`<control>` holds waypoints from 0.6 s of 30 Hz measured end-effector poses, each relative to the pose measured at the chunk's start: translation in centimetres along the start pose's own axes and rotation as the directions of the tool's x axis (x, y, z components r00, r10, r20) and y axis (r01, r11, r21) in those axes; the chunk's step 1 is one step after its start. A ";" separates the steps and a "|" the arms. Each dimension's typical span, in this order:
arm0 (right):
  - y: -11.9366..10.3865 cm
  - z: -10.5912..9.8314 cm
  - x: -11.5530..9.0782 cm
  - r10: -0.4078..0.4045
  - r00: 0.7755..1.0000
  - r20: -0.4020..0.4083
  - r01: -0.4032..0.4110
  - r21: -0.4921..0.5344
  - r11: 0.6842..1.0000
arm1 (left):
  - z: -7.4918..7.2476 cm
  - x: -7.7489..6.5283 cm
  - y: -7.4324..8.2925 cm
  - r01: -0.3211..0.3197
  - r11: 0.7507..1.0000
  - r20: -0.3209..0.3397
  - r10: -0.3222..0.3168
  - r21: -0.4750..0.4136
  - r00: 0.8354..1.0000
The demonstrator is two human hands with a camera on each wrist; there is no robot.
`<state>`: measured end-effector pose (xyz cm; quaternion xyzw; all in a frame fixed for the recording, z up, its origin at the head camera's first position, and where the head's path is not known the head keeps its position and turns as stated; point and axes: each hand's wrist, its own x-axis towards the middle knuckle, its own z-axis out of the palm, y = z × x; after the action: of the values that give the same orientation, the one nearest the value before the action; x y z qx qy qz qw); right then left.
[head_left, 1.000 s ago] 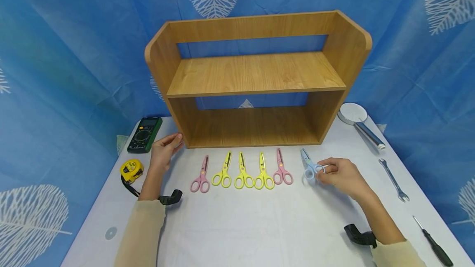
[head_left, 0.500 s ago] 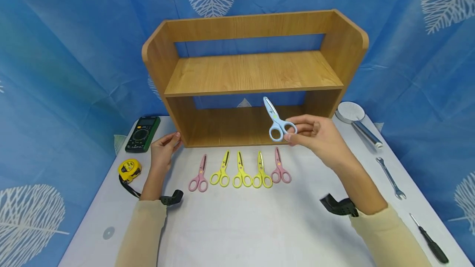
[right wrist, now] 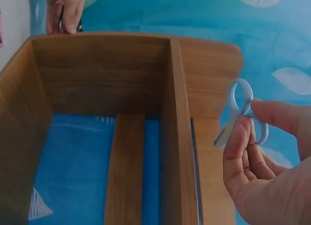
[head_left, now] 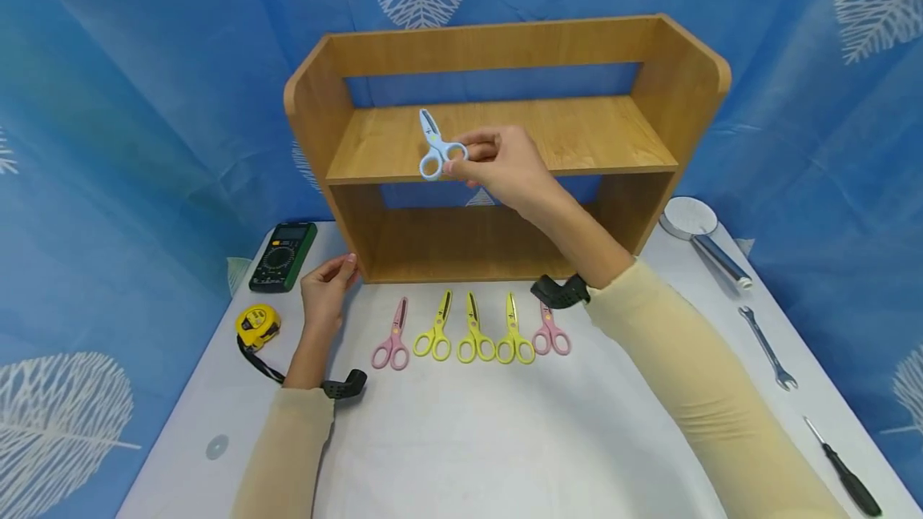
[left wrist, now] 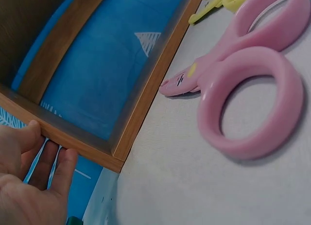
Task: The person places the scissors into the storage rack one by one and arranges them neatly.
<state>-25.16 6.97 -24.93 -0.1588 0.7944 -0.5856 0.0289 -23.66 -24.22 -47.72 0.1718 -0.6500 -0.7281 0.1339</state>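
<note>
My right hand [head_left: 505,162] pinches a pair of light blue scissors [head_left: 432,152] by one handle ring. The scissors are in front of the upper board of a wooden shelf [head_left: 497,122], blades pointing up in the head view. In the right wrist view, thumb and fingers grip the blue scissors [right wrist: 240,103] beside the shelf. My left hand [head_left: 324,295] touches the outer left side of the shelf near its bottom. The left wrist view shows its fingers [left wrist: 63,169] against the panel edge. Pink scissors [head_left: 392,343] lie just right of that hand.
In front of the shelf lie yellow scissors [head_left: 473,339] and more pink scissors [head_left: 551,336], in a row. A multimeter [head_left: 282,259] and tape measure [head_left: 256,327] lie left. A round silver-handled tool [head_left: 690,219], wrench [head_left: 767,348] and screwdriver [head_left: 844,471] lie right.
My right hand has lifted the blue scissors from the right end of the row and carried them up and left to the upper shelf board. The left hand stays at the shelf's side.
</note>
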 end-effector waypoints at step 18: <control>-1.0 8.5 7.7 0.057 0.998 0.004 -0.056 -0.114 0.992 | 0.5 -0.1 -0.2 -0.012 0.999 -0.020 0.011 -0.035 1.000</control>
<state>-30.24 -3.36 -25.57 -0.1398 0.8305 -0.5378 0.0393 -23.76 -23.73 -47.89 0.1728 -0.6367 -0.7369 0.1476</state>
